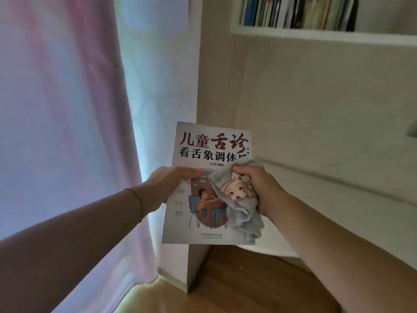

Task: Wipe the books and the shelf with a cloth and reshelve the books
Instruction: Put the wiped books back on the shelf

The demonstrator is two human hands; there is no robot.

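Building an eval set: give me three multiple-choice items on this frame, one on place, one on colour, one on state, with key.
1. Where are the other books?
A. on the floor
B. on the shelf at upper right
C. on a chair

2. The cloth is mainly
A. grey
B. red
C. black

3. The book is
A. open
B. closed, held up
C. lying flat

Key: B, spines stand on the shelf; A, grey with a dog print; B, left hand grips its edge, cover showing, while right hand presses the cloth on it.
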